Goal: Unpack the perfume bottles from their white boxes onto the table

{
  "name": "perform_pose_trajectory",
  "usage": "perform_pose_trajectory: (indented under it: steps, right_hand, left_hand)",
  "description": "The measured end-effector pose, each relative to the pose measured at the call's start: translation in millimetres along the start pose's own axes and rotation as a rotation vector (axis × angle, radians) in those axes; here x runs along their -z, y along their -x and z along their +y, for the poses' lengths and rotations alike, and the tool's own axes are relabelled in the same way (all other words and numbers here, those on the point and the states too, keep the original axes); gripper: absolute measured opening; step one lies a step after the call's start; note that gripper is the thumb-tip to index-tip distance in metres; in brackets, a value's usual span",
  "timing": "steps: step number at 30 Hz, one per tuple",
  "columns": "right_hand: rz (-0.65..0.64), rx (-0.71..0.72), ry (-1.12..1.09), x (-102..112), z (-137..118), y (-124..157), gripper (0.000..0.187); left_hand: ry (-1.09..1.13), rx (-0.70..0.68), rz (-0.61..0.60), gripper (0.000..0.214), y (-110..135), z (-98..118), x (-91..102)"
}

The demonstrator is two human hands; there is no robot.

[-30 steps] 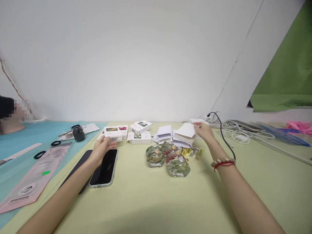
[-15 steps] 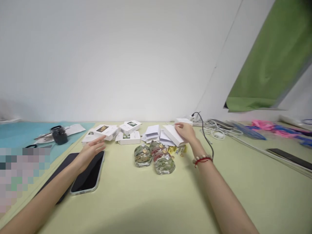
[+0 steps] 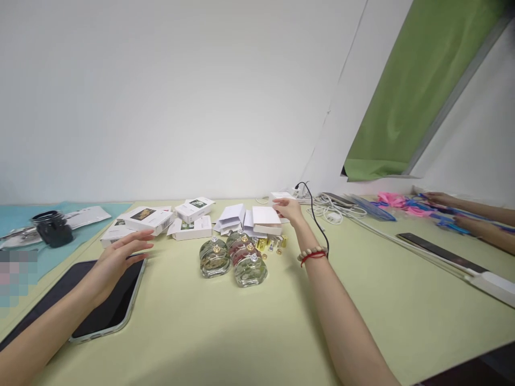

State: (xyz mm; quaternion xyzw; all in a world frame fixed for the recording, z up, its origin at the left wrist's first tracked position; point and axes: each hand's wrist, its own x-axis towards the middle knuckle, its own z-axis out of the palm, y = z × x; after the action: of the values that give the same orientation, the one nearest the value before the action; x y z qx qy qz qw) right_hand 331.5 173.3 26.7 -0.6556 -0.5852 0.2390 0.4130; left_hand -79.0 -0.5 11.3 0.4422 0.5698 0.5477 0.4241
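Observation:
My right hand (image 3: 288, 210), with a beaded and red cord bracelet on the wrist, is beside the right edge of a white box (image 3: 266, 216). Its fingers are loosely stretched and hold nothing that I can see. My left hand (image 3: 115, 262) hovers over a dark-screened phone (image 3: 108, 308) in a clear case, fingers apart and empty. Between the hands stands a cluster of round glass bottles (image 3: 251, 271) with green and red contents and small gold or silver necks. Gold and clear caps (image 3: 263, 244) lie behind them, in front of open white boxes (image 3: 231, 217).
White boxes with printed pictures (image 3: 147, 217) lie at the back left, near a dark jar (image 3: 51, 229). Cables (image 3: 333, 212) and a black strip (image 3: 438, 251) run along the right. Another person's hands (image 3: 440, 199) touch blue and pink items at far right.
The view has turned right, bringing another person's hands into sight. The white box that my right hand was touching, tilted before, now lies flatter, and the hand is at its far right side.

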Motion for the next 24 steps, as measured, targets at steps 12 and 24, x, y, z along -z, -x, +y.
perform_pose_trajectory:
  steps: [12,24]
  right_hand:
    - [0.023,0.151,-0.174,-15,-13,2,0.031]
    - [0.245,0.255,0.212,-7,-1,-6,0.034]
  left_hand:
    - [-0.017,0.002,0.01,0.04,0,1,2.3]
    - [0.005,-0.007,0.032,0.04,1,0,2.0]
